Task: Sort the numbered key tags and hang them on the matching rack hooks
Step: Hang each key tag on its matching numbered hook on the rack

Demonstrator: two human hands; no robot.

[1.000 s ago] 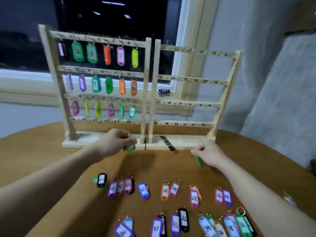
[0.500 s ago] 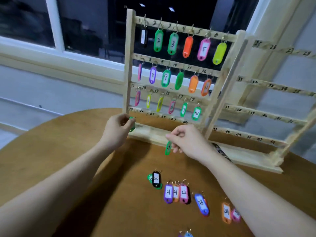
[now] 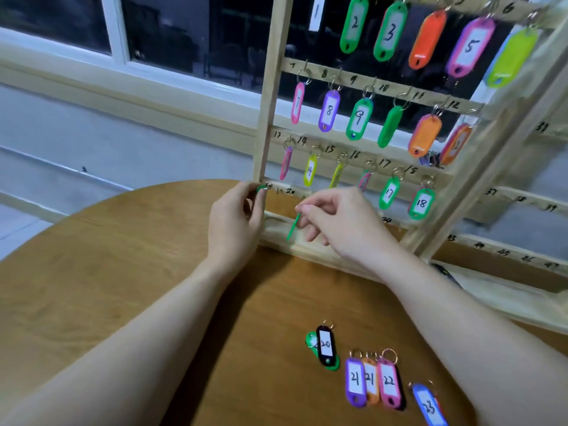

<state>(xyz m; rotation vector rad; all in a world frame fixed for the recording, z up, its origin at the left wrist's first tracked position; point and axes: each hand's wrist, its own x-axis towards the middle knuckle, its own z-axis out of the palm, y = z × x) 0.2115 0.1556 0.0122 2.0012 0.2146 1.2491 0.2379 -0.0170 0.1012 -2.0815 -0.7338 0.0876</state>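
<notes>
Change: both hands now closer together at rack [image 3: 266, 96] row 19–20.
Left hand [image 3: 235, 221]: pinches green tag [image 3: 261, 188] at hook 19.
Right hand [image 3: 341, 221]: pinches second green tag [image 3: 293, 226], hanging below fingertips.
Count: five numbered table tags [image 3: 356, 381] visible.

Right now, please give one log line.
left hand: pinches green tag at rack | right hand: holds green tag | stage: hanging

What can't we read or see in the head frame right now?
- Number on the green tag pinched by the right hand: seen edge-on.
- Tag in the left hand: only a green tip shows past the fingers.
- Hook at 19 on the rack: behind the left hand.
- Top rail: cut off by the frame edge.
</notes>
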